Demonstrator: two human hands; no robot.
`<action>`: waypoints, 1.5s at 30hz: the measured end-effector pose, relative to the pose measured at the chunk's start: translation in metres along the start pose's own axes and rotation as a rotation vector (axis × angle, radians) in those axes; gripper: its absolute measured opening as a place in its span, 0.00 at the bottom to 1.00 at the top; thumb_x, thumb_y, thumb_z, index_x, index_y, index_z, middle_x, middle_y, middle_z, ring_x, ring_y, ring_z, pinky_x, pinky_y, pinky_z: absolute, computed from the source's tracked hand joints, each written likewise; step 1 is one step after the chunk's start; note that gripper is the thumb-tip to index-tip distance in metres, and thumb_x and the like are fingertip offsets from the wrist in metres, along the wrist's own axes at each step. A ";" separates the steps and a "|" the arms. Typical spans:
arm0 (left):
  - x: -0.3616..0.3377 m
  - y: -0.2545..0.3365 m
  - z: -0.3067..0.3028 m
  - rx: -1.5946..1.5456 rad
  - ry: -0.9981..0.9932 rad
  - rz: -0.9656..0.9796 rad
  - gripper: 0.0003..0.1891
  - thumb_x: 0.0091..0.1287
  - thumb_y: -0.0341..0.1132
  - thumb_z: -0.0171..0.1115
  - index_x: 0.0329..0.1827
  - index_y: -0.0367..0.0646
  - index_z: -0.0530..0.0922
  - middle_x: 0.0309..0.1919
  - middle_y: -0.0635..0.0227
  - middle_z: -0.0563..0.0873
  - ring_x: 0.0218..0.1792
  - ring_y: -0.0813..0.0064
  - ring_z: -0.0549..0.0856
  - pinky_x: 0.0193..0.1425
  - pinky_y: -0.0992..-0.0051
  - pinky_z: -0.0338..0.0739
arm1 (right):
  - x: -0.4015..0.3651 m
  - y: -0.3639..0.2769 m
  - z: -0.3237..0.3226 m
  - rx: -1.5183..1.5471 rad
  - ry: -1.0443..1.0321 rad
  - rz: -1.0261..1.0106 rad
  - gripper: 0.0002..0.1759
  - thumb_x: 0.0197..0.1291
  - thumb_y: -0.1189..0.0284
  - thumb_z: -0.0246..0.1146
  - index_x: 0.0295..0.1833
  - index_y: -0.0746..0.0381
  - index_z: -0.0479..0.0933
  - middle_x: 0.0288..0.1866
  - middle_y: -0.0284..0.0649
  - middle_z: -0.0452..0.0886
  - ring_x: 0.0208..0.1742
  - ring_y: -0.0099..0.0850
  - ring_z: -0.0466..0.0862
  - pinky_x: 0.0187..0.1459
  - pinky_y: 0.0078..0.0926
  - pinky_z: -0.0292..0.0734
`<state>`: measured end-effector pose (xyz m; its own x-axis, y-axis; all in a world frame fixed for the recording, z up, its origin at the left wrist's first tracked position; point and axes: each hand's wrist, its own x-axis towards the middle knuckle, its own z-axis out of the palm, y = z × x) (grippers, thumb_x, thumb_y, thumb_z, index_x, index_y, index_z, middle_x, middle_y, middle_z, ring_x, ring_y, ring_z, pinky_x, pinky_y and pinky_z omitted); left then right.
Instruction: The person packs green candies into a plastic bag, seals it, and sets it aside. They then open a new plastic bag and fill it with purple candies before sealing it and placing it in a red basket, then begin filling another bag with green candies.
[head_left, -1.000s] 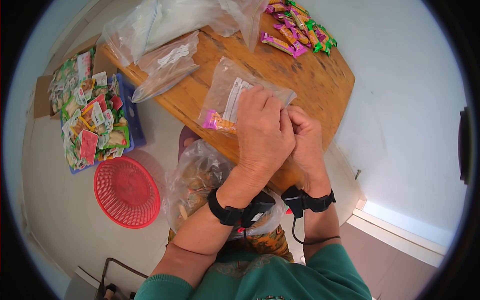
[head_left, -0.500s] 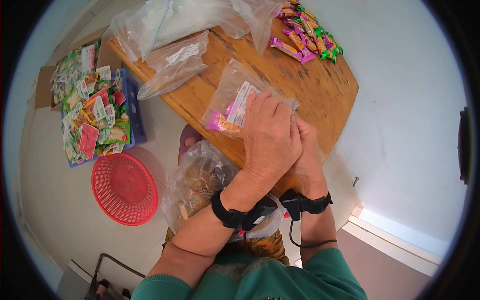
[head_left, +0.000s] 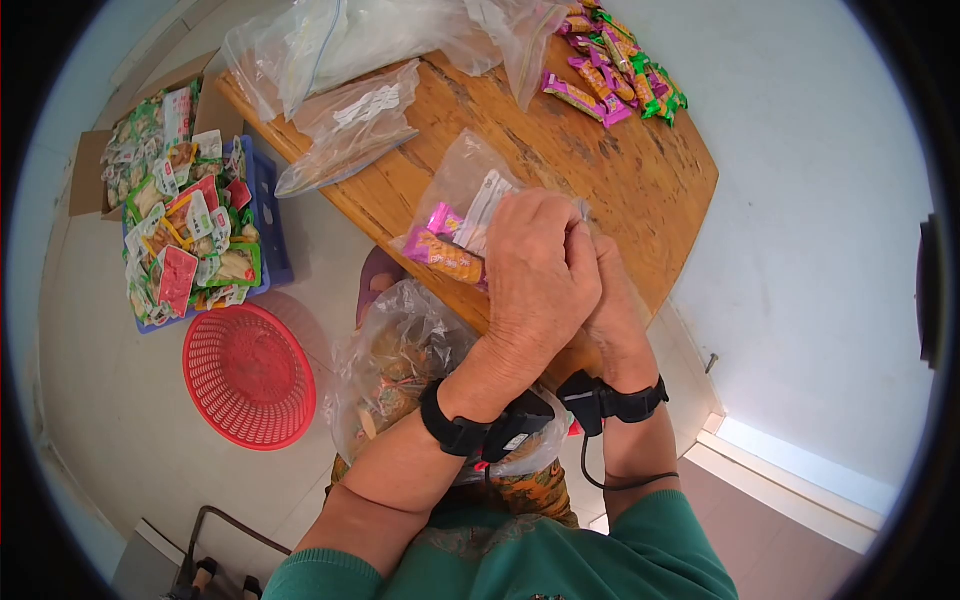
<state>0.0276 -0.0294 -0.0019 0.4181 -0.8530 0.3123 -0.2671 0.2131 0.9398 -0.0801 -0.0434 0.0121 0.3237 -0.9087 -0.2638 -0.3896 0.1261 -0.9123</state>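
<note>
A clear zip bag (head_left: 468,165) with a white printed label lies near the table's corner, with purple-and-orange wrapped snack bars (head_left: 445,258) inside it. My left hand (head_left: 545,265) is closed on the bag's zip edge, its fingers curled under and partly hidden. Tight against it, my right hand (head_left: 612,300) also grips that edge. Most of its fingers are behind the left hand. Both wrists wear black straps.
Loose snack bars (head_left: 615,70) are heaped at the table's far end. More clear bags (head_left: 360,110) lie along the wooden table (head_left: 640,190). On the floor stand a red basket (head_left: 250,378) and a blue crate (head_left: 268,215) of food packets. A filled plastic bag (head_left: 395,350) is by my lap.
The zip bag has tilted and slid slightly, so more of the snack bars shows. My left hand's fingers have drawn back and curled along the zip edge.
</note>
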 end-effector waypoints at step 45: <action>0.000 0.000 -0.002 -0.101 -0.021 -0.086 0.04 0.60 0.23 0.63 0.36 0.36 0.77 0.34 0.54 0.81 0.40 0.49 0.80 0.45 0.56 0.73 | -0.002 -0.012 -0.067 0.273 0.431 0.029 0.17 0.80 0.66 0.52 0.58 0.68 0.79 0.33 0.38 0.83 0.21 0.16 0.74 0.21 0.15 0.65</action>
<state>0.0291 -0.0283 -0.0019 0.4171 -0.8798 0.2280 -0.1420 0.1847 0.9725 -0.1341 -0.0699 0.0448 -0.0914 -0.9775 -0.1899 -0.1355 0.2011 -0.9702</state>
